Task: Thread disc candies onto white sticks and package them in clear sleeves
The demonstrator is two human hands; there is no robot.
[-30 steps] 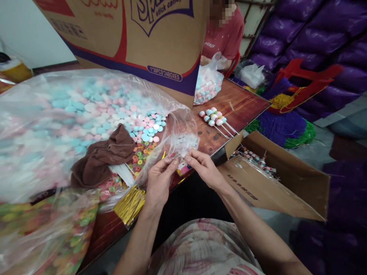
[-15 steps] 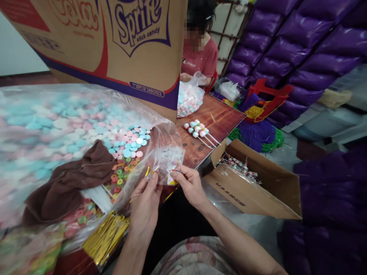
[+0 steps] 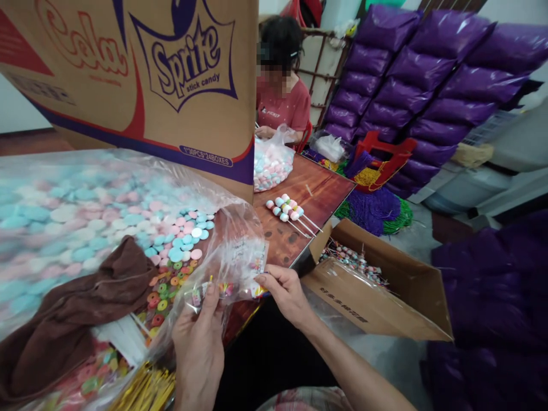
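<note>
My left hand is closed, thumb pressed over a printed clear plastic bag; a gold twist tie sticks up by the thumb tip. My right hand pinches the right edge of printed clear plastic lying at the table edge; whether both hands hold one sheet I cannot tell. Left of them, pink, white and blue candy discs spill from a large clear bag. Nearby are colored candy rings, white sticks and a bundle of gold twist ties.
A brown cloth lies over the candy. Behind stands a big carton. Candy sticks lie on the table. An open cardboard box holds more at right. A person sits beyond, near purple packs.
My left hand has moved left, away from my right, and more printed plastic shows between them. My right hand keeps its pinch at the plastic's edge. The view has shifted and tilted up.
</note>
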